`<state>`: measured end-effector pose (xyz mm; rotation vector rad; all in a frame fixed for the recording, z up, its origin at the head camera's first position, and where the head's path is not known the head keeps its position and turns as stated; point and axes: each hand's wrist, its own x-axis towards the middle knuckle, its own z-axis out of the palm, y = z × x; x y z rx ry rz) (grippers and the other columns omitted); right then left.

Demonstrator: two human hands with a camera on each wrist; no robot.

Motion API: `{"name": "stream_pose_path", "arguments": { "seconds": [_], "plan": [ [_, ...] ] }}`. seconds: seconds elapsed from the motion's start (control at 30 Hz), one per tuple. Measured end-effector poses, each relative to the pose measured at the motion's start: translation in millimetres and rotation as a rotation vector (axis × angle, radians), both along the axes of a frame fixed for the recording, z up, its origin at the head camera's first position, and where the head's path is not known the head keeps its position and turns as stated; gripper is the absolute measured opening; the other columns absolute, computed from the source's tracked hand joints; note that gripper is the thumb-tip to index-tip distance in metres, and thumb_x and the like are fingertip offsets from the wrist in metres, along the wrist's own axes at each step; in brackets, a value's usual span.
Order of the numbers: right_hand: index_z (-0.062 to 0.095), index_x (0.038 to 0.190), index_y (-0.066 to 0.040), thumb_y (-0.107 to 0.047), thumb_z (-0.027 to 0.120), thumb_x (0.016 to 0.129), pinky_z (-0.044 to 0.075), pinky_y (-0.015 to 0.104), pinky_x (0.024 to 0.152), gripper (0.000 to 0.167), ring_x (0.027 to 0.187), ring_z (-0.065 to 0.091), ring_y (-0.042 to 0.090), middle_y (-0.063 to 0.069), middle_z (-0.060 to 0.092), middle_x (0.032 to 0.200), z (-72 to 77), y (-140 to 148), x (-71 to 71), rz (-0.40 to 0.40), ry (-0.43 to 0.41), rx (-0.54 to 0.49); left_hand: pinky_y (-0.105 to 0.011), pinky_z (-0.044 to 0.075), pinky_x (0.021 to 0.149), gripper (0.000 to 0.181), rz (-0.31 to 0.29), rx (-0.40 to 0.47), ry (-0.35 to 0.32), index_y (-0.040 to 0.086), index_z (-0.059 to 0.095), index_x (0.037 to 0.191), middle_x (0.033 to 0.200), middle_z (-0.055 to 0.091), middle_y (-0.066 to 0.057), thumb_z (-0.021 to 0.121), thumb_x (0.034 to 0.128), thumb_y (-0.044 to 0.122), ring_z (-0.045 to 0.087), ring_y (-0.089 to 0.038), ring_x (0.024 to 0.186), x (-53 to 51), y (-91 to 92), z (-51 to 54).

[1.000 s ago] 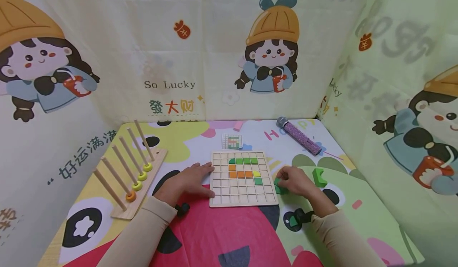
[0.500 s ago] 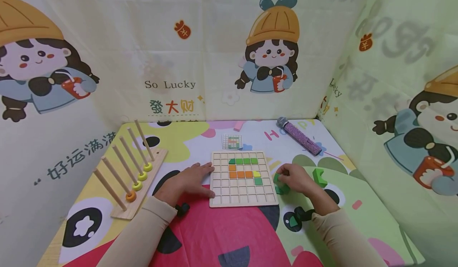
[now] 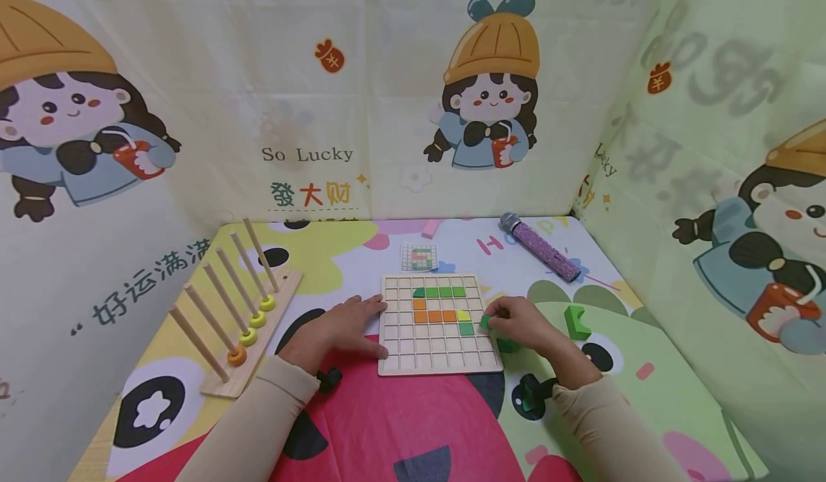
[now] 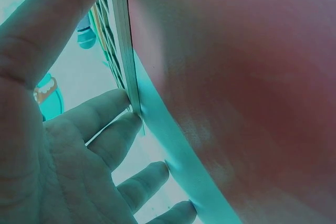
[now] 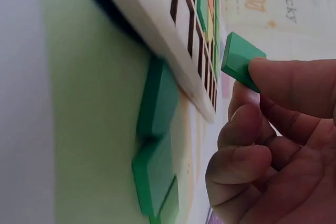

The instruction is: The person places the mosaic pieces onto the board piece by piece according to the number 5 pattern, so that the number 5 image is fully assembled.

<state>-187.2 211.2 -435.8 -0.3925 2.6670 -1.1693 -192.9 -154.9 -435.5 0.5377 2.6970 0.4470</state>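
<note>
A wooden grid board (image 3: pixel 413 360) lies mid-table with green, orange and yellow tiles in some cells. My left hand (image 3: pixel 335 330) rests at its left edge, fingers spread; in the left wrist view the thumb and a fingertip (image 4: pixel 118 98) touch the board's side (image 4: pixel 128 51). Between thumb and index finger my right hand (image 3: pixel 525 324) pinches a green square tile (image 5: pixel 240 59), held just above the board's right edge. Several more green tiles (image 5: pixel 157 171) lie beside that edge, partly under the right hand in the head view.
A small patterned card (image 3: pixel 419 257) lies behind the board, a pink block (image 3: pixel 430 229) farther back. At left stands a peg rack (image 3: pixel 284 281) with yellow and orange beads. A purple microphone (image 3: pixel 545 251) lies back right, a green curved block (image 3: pixel 576 322) right of the right hand.
My right hand has lifted a green tile from beside the board and moved it left to the board's right edge. My left hand has stayed in place.
</note>
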Motion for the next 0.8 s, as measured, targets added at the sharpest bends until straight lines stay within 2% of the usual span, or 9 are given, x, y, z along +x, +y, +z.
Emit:
{"name": "stream_pose_path", "arguments": {
  "seconds": [0.4,0.8],
  "plan": [
    [0.071,0.100,-0.005,-0.004,0.066,0.097,0.048,0.033,0.076,0.006,0.085,0.056,0.017,0.002,0.066,0.091,-8.8,-21.5,5.3,0.048,-0.040,0.042,-0.065,0.043,0.112,0.104,0.016,-0.008,-0.002,0.020,0.043,0.160,0.169,0.035,-0.002,0.090,0.0727,0.052,0.028,-0.042,0.155,-0.2,0.6,-0.3],
    [0.071,0.101,-0.006,-0.005,0.064,0.097,0.049,0.032,0.071,0.008,0.080,0.057,0.013,-0.001,0.067,0.088,-6.2,-26.1,11.0,0.149,0.037,0.089,-0.065,0.042,0.113,0.104,0.017,0.002,-0.001,0.020,0.043,0.159,0.168,0.036,-0.003,0.090,0.0722,0.052,0.028,-0.042,0.155,0.0,1.2,-1.5]
  ]
}}
